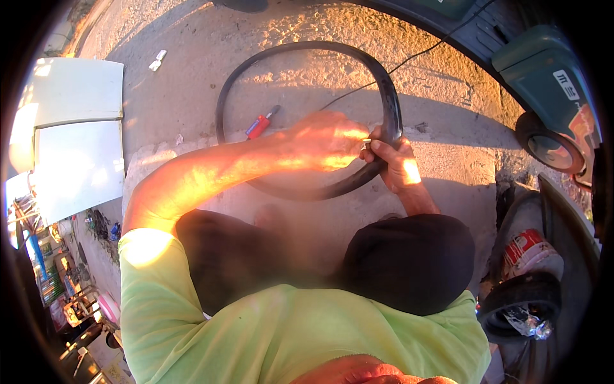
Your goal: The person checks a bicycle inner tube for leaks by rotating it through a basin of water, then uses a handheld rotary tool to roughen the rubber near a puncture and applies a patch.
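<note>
A black inner tube [389, 96] forms a large ring in front of my knees, resting on the concrete. My right hand [398, 165] is closed round its right side, with the thumb on top near a small shiny metal piece [366, 143], which looks like a valve stem. Reaching across from the left, my left hand [326, 139] is closed, its fingertips right at that metal piece. Whatever those fingers grip is hidden. Inside the ring, at its left, lies a small red and blue tube [259, 127] with a dark tip.
A thin black cable [409, 59] runs from the upper right into the ring. White panels [80, 147] stand at the left, above cluttered tools. To the right are a green wheeled bin [543, 70], a red and white bucket [529, 251] and a black tyre [521, 304].
</note>
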